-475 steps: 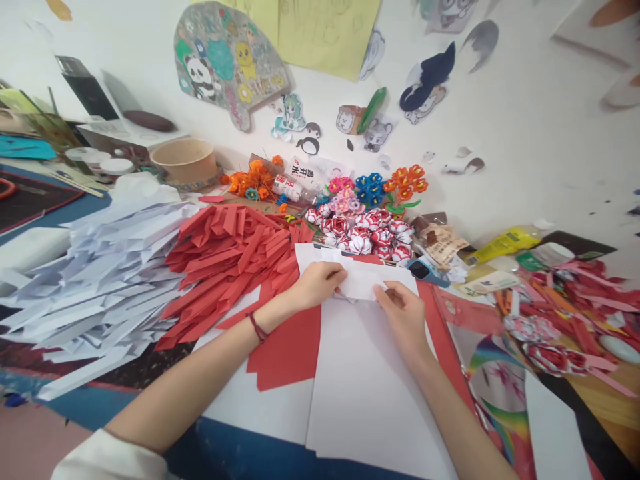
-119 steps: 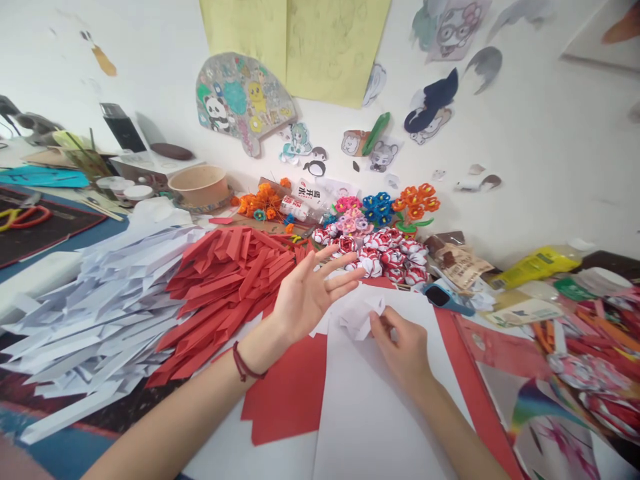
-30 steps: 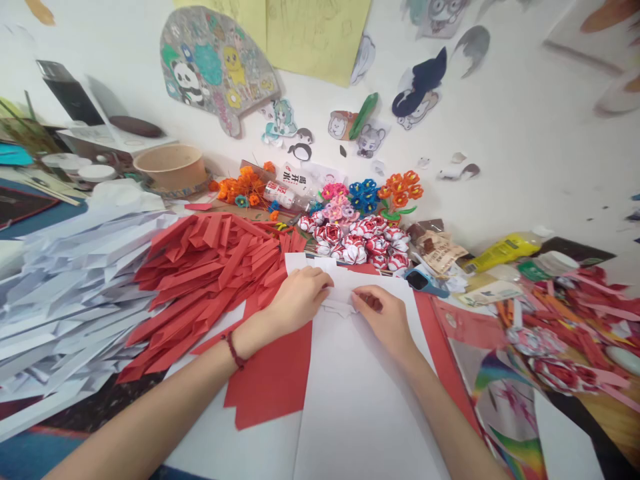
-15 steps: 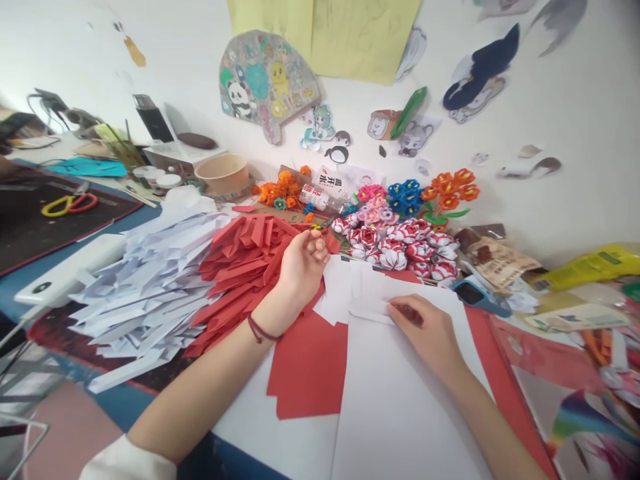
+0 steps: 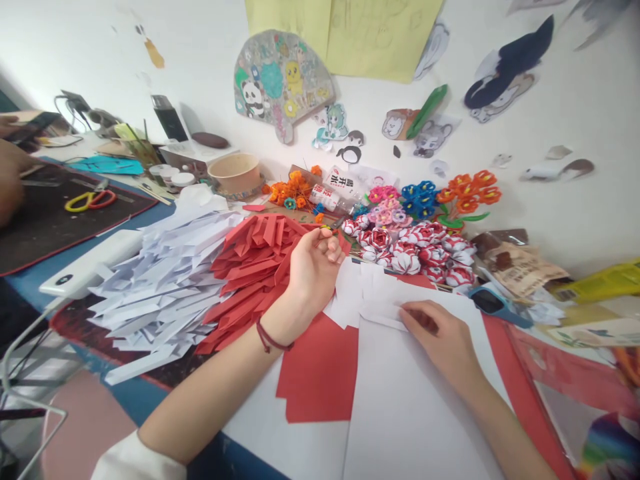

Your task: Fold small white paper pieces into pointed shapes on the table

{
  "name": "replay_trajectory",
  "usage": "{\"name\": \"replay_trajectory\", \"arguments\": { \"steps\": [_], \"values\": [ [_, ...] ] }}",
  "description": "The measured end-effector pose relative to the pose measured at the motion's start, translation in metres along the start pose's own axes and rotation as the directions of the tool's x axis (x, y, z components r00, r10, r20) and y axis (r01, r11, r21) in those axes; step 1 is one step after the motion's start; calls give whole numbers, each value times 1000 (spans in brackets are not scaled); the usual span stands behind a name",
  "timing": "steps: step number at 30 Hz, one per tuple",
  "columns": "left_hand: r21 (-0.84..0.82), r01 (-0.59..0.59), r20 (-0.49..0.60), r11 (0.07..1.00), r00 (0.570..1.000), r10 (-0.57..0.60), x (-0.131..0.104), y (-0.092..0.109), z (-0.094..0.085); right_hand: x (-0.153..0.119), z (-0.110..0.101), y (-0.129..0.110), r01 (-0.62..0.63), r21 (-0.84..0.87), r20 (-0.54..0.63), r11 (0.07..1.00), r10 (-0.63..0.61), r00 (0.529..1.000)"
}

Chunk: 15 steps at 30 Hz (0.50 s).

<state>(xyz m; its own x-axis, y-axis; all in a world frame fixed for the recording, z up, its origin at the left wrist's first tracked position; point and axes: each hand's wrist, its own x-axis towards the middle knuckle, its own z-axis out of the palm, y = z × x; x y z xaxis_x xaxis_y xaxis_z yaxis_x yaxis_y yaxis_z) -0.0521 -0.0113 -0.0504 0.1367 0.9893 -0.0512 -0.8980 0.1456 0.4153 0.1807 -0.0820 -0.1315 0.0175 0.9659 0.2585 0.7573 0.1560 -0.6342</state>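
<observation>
My left hand [image 5: 314,270] lies palm up beside the red folded strips [image 5: 255,260], its fingers loosely curled and nothing visible in them. A dark red cord circles that wrist. My right hand [image 5: 443,333] pinches the right end of a small white paper piece [image 5: 383,308], thumb and forefinger together. That piece rests on a large white sheet [image 5: 410,400]. Smaller white slips [image 5: 346,293] lie between both hands, over red paper [image 5: 320,373]. White folded strips [image 5: 160,287] are heaped left of the red ones.
Behind the hands stand red-and-white paper flowers [image 5: 415,247] and orange ones [image 5: 470,193]. A white power bank [image 5: 93,263] and scissors [image 5: 90,200] lie left. At the far left edge is another person's blurred hand [image 5: 10,180]. A blue device [image 5: 493,303] sits right.
The whole view has shifted, so the scene appears further right. Both hands keep nearly the same pose on the papers. The other person's hand shows more at the left edge.
</observation>
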Motion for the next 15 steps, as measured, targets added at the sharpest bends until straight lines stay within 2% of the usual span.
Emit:
{"name": "replay_trajectory", "arguments": {
  "steps": [5,7,8,9,10,11,13,14,15],
  "values": [
    [87,12,12,996,1000,-13,-3,-1,3,0,0,0,12,-2,2,1000,-12,1000],
    [271,19,35,962,999,-30,-2,-4,1,0,0,0,15,-3,0,1000,-15,1000],
    [422,14,58,907,997,-42,-1,-6,-2,0,0,-1,17,-3,-1,1000,-17,1000],
    [597,-10,99,802,993,-61,-1,-10,-5,0,0,-1,19,-2,-2,1000,-19,1000],
    [764,-63,149,642,986,-80,-1,-14,-8,1,0,-2,21,0,-3,1000,-21,1000],
    [888,-149,214,435,971,-105,0,-19,-13,1,0,-3,22,4,-2,1000,-22,1000],
    [940,-340,339,14,930,-145,-1,-30,-23,1,0,-4,22,8,-5,1000,-22,1000],
    [908,-393,371,-144,916,-154,-2,-35,-27,1,0,-5,24,9,-8,1000,-24,1000],
    [863,-433,395,-261,900,-185,-2,-40,-32,1,-1,-5,27,9,-10,1000,-26,1000]
  ]
}}
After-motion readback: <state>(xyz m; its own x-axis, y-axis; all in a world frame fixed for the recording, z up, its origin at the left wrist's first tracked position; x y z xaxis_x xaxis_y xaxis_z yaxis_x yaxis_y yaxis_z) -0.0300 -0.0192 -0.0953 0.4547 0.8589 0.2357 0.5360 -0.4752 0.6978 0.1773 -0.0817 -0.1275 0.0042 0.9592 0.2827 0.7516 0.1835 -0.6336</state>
